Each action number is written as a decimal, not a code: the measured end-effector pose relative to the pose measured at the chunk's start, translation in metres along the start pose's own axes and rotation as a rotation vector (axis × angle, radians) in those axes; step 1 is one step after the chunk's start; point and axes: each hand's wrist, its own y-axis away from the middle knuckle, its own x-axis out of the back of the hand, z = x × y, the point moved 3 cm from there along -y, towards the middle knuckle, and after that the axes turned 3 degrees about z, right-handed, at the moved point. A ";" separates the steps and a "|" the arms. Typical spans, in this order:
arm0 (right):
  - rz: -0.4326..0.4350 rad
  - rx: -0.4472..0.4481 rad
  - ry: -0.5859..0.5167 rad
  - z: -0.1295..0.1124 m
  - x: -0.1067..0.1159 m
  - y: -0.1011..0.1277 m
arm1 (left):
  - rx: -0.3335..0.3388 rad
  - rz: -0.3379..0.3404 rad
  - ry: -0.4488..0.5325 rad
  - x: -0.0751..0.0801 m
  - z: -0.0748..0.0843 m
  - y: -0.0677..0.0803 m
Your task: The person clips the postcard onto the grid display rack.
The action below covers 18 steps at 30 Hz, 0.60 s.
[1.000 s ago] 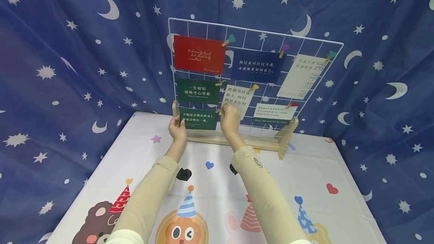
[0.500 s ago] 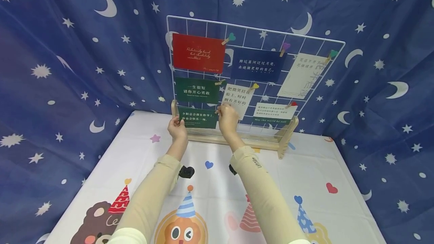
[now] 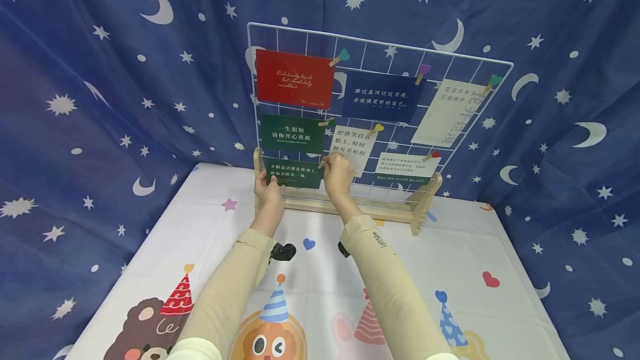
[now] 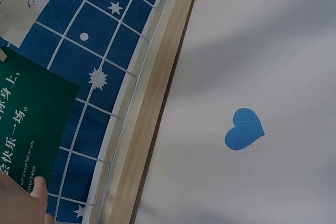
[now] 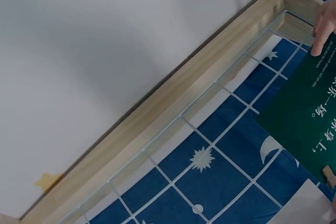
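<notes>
Both arms wear long beige sleeves; the right sleeve (image 3: 385, 271) bears small dark lettering.

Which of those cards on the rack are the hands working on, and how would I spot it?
Find the white wire rack standing in a wooden base at the back of the table. Go to its bottom left corner: the card is the lowest in the left column, between the left hand and right hand. It is dark green with white writing, below another green card.
</notes>
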 end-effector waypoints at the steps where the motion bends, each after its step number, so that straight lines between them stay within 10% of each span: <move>1: -0.011 -0.011 -0.002 0.000 0.000 0.000 | 0.006 -0.001 0.007 0.000 0.002 0.002; 18: -0.050 -0.015 0.005 -0.003 -0.003 0.003 | -0.011 0.018 -0.073 -0.001 -0.006 -0.008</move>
